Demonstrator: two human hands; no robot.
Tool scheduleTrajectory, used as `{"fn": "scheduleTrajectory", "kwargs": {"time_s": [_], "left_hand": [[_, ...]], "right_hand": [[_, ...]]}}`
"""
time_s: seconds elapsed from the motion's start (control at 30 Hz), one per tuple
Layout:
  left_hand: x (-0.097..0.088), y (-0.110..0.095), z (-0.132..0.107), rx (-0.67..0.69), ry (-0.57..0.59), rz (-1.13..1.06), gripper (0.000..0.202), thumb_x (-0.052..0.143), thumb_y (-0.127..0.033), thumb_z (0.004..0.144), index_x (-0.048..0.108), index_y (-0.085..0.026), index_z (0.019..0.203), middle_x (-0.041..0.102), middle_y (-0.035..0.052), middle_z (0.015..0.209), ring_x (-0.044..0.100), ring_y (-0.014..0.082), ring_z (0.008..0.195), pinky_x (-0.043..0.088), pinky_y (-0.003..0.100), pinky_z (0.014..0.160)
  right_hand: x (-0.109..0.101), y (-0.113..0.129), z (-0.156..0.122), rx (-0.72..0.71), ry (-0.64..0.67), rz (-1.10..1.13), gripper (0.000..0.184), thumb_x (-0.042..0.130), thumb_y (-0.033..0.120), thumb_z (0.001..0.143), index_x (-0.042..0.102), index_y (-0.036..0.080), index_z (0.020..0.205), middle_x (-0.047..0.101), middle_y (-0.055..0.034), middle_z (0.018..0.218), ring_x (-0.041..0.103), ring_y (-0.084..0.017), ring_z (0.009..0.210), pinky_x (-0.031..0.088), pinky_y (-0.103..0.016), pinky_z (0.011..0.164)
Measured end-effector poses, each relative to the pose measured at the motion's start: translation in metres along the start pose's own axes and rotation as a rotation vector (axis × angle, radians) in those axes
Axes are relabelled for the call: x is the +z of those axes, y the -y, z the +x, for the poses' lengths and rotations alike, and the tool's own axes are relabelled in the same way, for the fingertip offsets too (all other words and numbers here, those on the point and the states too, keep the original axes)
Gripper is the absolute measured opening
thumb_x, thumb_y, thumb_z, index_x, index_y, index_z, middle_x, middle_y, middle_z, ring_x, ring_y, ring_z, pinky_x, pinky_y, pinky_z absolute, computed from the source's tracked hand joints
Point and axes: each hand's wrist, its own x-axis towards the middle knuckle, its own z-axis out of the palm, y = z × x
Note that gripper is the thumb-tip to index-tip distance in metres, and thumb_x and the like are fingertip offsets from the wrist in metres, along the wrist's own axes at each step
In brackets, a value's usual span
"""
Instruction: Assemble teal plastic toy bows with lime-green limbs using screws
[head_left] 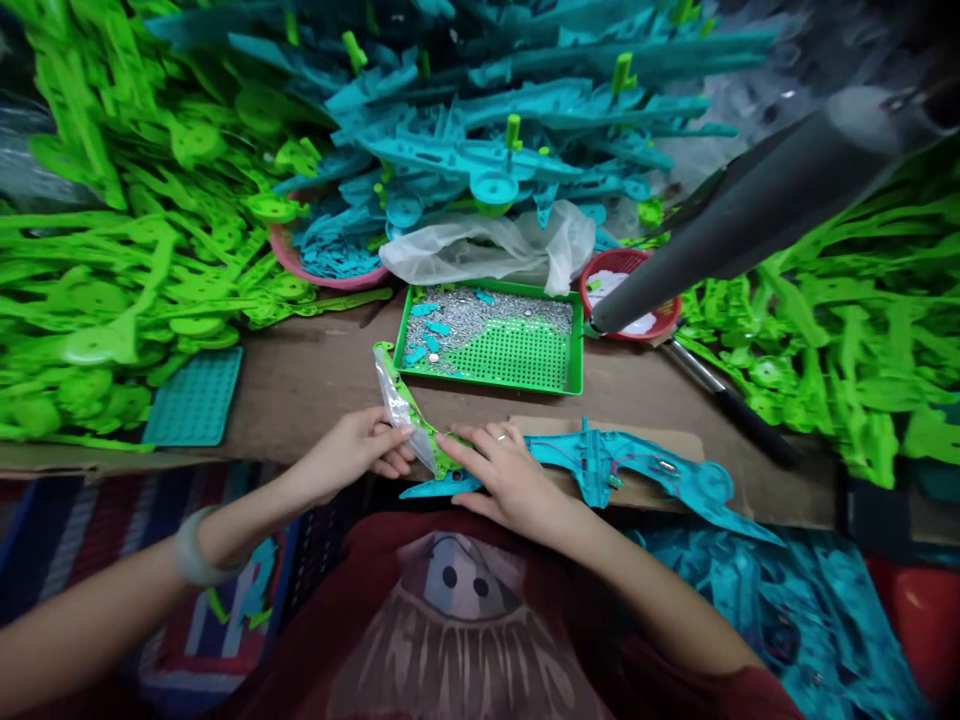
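My left hand (377,445) is closed, with thumb and fingers pinching a clear, shiny plastic piece (405,415). This piece lies along a narrow bright green plastic part (386,352), which slants up toward the tray. My right hand (506,475) grips the joint where the green part meets a long blue plastic shell (637,455), its fingers over the top and its thumb on the near side. The shell lies open side up along the table's front edge, with thin wires and a small metal piece inside. My fingers hide the joint itself.
A green tray (578,360) holds small screws and blue pieces. A grey power tool (757,210) slants in from the right, beside a red basket (667,322). Green parts (97,300) heap up left and right, blue parts (480,150) behind. More blue shells (810,610) lie below the table.
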Motion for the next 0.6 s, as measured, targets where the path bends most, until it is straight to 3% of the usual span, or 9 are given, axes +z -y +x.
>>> {"fn": "scheduleTrajectory", "kwargs": {"time_s": [0.1,0.2,0.3,0.47,0.53,0.6], "left_hand": [[-0.028,-0.022,0.019,-0.034,0.059,0.254,0.050,0.068,-0.063,0.079,0.064,-0.014,0.076,0.072,0.0075,0.067,0.064,0.0139,0.051,0.049,0.023,0.047],[-0.058,-0.045,0.041,0.041,-0.057,0.293,0.046,0.072,-0.058,0.080,0.064,-0.014,0.068,0.071,0.0052,0.063,0.059,0.0096,0.048,0.041,0.019,0.045],[-0.071,-0.052,0.053,0.070,-0.110,0.309,0.045,0.078,-0.055,0.076,0.065,-0.013,0.064,0.069,0.0050,0.058,0.054,0.0082,0.045,0.035,0.020,0.043],[-0.071,-0.049,0.043,0.097,-0.169,0.337,0.048,0.081,-0.059,0.072,0.067,-0.013,0.065,0.071,0.0065,0.061,0.057,0.0109,0.045,0.040,0.023,0.047],[-0.090,-0.059,0.030,0.116,-0.219,0.372,0.045,0.081,-0.056,0.074,0.069,-0.013,0.068,0.072,0.0065,0.064,0.062,0.0134,0.050,0.046,0.025,0.052],[-0.128,-0.074,0.012,0.145,-0.338,0.418,0.040,0.077,-0.052,0.081,0.071,-0.013,0.078,0.073,0.0050,0.073,0.066,0.0145,0.060,0.053,0.028,0.061]], "right_hand": [[-0.001,-0.001,-0.001,-0.011,0.010,-0.042,0.061,0.069,0.031,0.092,0.048,0.022,0.148,0.054,-0.0177,0.143,0.054,-0.034,0.117,0.046,-0.052,0.098],[0.005,-0.003,-0.003,-0.051,-0.023,-0.056,0.057,0.068,0.032,0.093,0.050,0.023,0.147,0.055,-0.0175,0.143,0.055,-0.033,0.116,0.047,-0.053,0.098],[0.015,-0.007,-0.004,-0.105,-0.099,-0.131,0.050,0.066,0.029,0.092,0.056,0.021,0.141,0.058,-0.0189,0.140,0.060,-0.034,0.108,0.050,-0.055,0.093],[0.032,-0.021,-0.007,-0.212,-0.224,-0.246,0.055,0.060,0.026,0.091,0.053,0.022,0.145,0.065,-0.0169,0.135,0.067,-0.034,0.101,0.057,-0.051,0.084],[0.040,-0.031,-0.008,-0.257,-0.284,-0.243,0.063,0.057,0.027,0.090,0.045,0.028,0.152,0.069,-0.0130,0.130,0.070,-0.032,0.096,0.059,-0.047,0.079],[0.048,-0.038,-0.008,-0.244,-0.340,-0.240,0.069,0.054,0.025,0.090,0.036,0.038,0.156,0.072,-0.0090,0.125,0.073,-0.032,0.090,0.061,-0.044,0.074]]}}
